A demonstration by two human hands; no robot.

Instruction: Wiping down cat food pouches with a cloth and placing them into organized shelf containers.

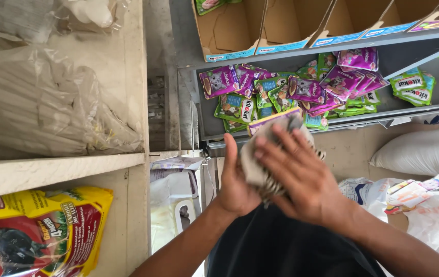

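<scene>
Left hand and right hand clasp one stack of pouches — pressed between the palms. Behind it, loose pouches litter a grey shelf.

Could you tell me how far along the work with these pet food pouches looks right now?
Already lying loose on the grey shelf are purple pouches and green pouches. In hand: the left hand and right hand press a stack of pouches between them. Left: the cardboard display boxes above look mostly empty.

Purple and green pouches lie heaped on a grey shelf at upper right, under open cardboard boxes. A yellow-red bag sits lower left, and white sacks lie at right.
</scene>
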